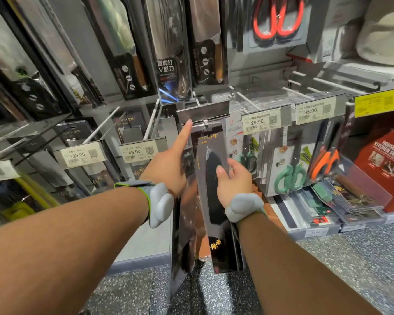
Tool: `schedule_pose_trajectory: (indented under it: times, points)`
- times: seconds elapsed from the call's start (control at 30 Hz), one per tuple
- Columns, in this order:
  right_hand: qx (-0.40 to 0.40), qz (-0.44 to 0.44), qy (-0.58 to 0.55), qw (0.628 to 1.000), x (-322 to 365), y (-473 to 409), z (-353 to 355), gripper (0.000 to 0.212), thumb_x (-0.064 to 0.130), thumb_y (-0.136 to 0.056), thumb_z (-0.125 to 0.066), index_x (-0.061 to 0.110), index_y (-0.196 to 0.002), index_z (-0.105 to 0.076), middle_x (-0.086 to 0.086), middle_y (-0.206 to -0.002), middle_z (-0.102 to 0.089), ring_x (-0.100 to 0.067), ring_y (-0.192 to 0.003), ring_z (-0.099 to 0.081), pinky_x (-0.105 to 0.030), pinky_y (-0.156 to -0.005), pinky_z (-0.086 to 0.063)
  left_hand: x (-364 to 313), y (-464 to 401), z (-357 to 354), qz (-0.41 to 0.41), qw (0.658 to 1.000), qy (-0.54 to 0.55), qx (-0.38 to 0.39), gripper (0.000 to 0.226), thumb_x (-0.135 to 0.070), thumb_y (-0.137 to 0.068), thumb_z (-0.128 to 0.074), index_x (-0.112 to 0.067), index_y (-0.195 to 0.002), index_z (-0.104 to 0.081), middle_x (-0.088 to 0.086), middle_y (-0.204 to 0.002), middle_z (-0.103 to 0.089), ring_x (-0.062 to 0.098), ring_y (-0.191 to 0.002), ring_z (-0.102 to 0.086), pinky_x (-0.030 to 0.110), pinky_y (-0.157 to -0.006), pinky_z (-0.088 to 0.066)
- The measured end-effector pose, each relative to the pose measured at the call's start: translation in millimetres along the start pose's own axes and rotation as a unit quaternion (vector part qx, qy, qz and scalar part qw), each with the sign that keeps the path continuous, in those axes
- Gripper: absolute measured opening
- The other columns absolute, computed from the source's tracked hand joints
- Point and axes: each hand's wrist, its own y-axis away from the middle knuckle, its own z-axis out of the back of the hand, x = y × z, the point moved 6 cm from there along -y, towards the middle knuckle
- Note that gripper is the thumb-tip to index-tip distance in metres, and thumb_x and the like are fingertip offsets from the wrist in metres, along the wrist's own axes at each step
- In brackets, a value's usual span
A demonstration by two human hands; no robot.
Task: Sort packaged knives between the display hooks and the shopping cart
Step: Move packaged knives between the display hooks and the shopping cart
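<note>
I see right hand (233,178) fingers pinching the knife pack (216,189), long axis vertical, hole at the hook (205,123); left hand (168,169) fingers straight beside it.

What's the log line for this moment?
right hand: grips knife pack | left hand: finger touching hook | pack: at hook

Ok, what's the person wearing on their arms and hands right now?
Both forearms are bare, with no sleeves or gloves. Each wrist carries a rounded pale grey device: the left wrist device sits on a grey band edged in bright green, and the right wrist device on a similar grey strap.
</note>
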Motion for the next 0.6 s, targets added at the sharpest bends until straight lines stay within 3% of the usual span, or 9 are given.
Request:
schedule_pose_trajectory:
  times: [0.2,0.37,0.5,0.6]
  points:
    - [-0.032,-0.03,-0.009,0.999,2.3,-34.6,-8.5,0.049,0.02,-0.096,-0.057,0.011,-0.142,-0.045,-0.005,-0.144,-0.049,-0.02,-0.133,-0.046,-0.02,-0.096,-0.032,4.8,1.4,-3.4,-0.016,1.0,-0.004,0.021,0.105,-0.006,-0.084,-0.051,-0.057,-0.142,0.02,0.014,-0.067,-0.06,0.029,-0.06,-0.058,0.05,-0.066,-0.053]
    - [-0.027,-0.05,0.014,0.998,5.8,-70.4,-24.7,0.047,0.022,-0.097,-0.055,0.008,-0.14,-0.047,-0.008,-0.144,-0.048,-0.024,-0.131,-0.047,-0.022,-0.102,-0.034,7.3,1.0,-3.6,-0.028,0.999,-0.004,0.019,0.103,-0.006,-0.086,-0.049,-0.059,-0.141,0.021,0.012,-0.083,-0.066,0.031,-0.072,-0.062,0.048,-0.075,-0.053]
    - [-0.033,-0.082,-0.021,0.996,4.8,-91.5,-43.8,0.04,0.011,-0.097,-0.049,0.007,-0.137,-0.05,-0.009,-0.132,-0.057,-0.027,-0.119,-0.056,-0.019,-0.09,-0.042,8.4,-1.5,2.6,-0.047,0.999,-0.007,0.014,0.1,-0.005,-0.089,-0.048,-0.061,-0.141,0.017,0.008,-0.099,-0.067,0.029,-0.082,-0.061,0.043,-0.083,-0.051]
    - [-0.004,-0.089,-0.041,0.995,3.6,-98.2,-54.7,0.041,0.005,-0.099,-0.041,0.006,-0.14,-0.045,-0.012,-0.138,-0.051,-0.026,-0.117,-0.053,-0.024,-0.096,-0.041,11.9,-1.7,5.6,-0.051,0.998,-0.001,0.024,0.098,-0.005,-0.091,-0.049,-0.061,-0.142,0.013,0.005,-0.103,-0.067,0.027,-0.089,-0.061,0.039,-0.089,-0.05]
